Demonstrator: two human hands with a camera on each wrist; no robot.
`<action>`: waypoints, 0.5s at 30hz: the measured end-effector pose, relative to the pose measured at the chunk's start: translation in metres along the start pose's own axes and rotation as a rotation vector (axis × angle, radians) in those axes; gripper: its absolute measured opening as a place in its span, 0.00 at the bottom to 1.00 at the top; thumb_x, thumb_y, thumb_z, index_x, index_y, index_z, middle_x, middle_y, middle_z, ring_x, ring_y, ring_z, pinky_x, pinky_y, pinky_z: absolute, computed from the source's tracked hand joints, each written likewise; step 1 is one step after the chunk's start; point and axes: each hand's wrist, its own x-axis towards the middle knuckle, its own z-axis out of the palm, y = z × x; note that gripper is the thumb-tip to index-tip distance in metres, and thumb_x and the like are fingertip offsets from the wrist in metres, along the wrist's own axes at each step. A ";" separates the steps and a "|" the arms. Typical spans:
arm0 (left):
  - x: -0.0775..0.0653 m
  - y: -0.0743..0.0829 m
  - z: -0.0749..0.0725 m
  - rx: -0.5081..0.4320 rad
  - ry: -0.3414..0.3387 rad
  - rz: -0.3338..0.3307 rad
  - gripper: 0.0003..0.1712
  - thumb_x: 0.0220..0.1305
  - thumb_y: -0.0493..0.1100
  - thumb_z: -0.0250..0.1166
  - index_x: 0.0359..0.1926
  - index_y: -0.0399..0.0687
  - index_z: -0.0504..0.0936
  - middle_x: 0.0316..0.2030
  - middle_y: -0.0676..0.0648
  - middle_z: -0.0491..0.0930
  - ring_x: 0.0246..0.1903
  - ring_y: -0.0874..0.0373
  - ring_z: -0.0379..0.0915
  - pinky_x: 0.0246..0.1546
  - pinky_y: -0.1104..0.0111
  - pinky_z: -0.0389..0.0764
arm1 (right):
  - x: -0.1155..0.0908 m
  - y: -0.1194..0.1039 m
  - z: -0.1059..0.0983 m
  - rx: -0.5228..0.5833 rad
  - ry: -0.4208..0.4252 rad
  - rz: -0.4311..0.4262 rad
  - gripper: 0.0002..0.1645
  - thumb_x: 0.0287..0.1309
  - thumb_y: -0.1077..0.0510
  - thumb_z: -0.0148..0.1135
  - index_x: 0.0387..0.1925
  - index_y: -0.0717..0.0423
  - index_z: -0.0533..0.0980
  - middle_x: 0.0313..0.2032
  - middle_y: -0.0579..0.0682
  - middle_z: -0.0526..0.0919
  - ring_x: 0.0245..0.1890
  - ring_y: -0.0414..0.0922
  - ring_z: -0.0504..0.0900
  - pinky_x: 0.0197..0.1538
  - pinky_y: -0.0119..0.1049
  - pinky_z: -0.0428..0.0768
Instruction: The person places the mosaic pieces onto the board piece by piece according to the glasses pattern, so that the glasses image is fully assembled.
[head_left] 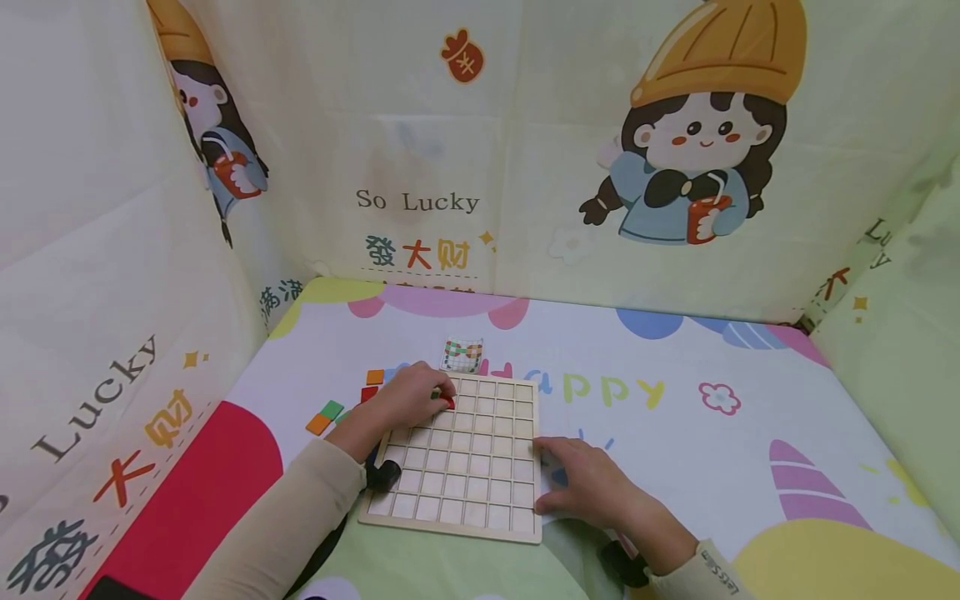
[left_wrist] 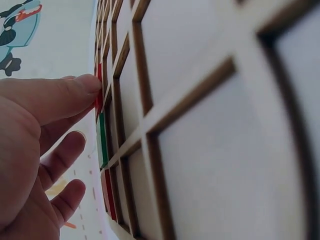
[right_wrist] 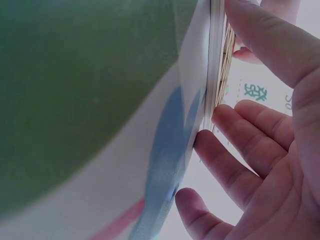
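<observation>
A square wooden grid board (head_left: 450,533) lies on the patterned cloth. At its far left part, my left hand (head_left: 408,395) holds a small red square tile (left_wrist: 99,82) against the grid with thumb and fingers. In the left wrist view, a green tile (left_wrist: 102,142) and another red tile (left_wrist: 108,192) sit in cells beside it. My right hand (head_left: 588,479) touches the right edge of the board with its thumb and fingertips, fingers spread and loosely bent. My left hand covers part of the board's far left corner in the head view.
Left of the board lie loose tiles: orange (head_left: 375,377), red (head_left: 367,393), green (head_left: 332,409) and a second orange tile (head_left: 318,424). Behind the board is a small card (head_left: 462,355) with a coloured bow pattern. Printed cloth walls (head_left: 540,167) stand around the table.
</observation>
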 end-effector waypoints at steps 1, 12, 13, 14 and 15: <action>0.000 0.000 0.000 0.001 -0.003 -0.003 0.04 0.65 0.40 0.69 0.41 0.53 0.86 0.38 0.56 0.81 0.45 0.54 0.70 0.45 0.60 0.75 | 0.000 0.000 0.000 0.002 -0.001 0.001 0.47 0.41 0.45 0.82 0.61 0.60 0.74 0.58 0.55 0.79 0.59 0.57 0.75 0.60 0.57 0.71; -0.007 -0.005 -0.005 -0.057 -0.008 -0.031 0.07 0.66 0.40 0.68 0.44 0.54 0.87 0.40 0.55 0.80 0.48 0.52 0.69 0.47 0.58 0.74 | 0.000 -0.001 0.000 0.003 0.002 -0.004 0.46 0.41 0.46 0.82 0.61 0.60 0.74 0.58 0.56 0.80 0.59 0.58 0.75 0.60 0.57 0.71; -0.008 -0.006 -0.007 -0.066 -0.004 -0.034 0.08 0.66 0.40 0.67 0.44 0.54 0.87 0.41 0.55 0.80 0.50 0.52 0.69 0.49 0.57 0.74 | 0.000 -0.001 0.000 0.003 0.001 -0.003 0.47 0.41 0.46 0.82 0.61 0.60 0.74 0.58 0.56 0.79 0.59 0.58 0.75 0.60 0.57 0.71; -0.010 -0.007 -0.009 -0.072 0.000 -0.030 0.08 0.66 0.39 0.67 0.45 0.52 0.87 0.42 0.53 0.81 0.51 0.50 0.69 0.49 0.56 0.74 | 0.000 -0.001 0.000 0.004 0.000 -0.002 0.47 0.41 0.46 0.82 0.61 0.60 0.74 0.58 0.56 0.79 0.60 0.58 0.75 0.60 0.57 0.71; -0.012 -0.007 -0.010 -0.078 0.003 -0.032 0.09 0.66 0.39 0.67 0.46 0.51 0.87 0.43 0.52 0.81 0.52 0.49 0.69 0.49 0.55 0.74 | 0.000 -0.001 0.000 0.004 -0.001 -0.001 0.47 0.41 0.45 0.82 0.61 0.60 0.74 0.58 0.56 0.79 0.60 0.58 0.75 0.60 0.58 0.71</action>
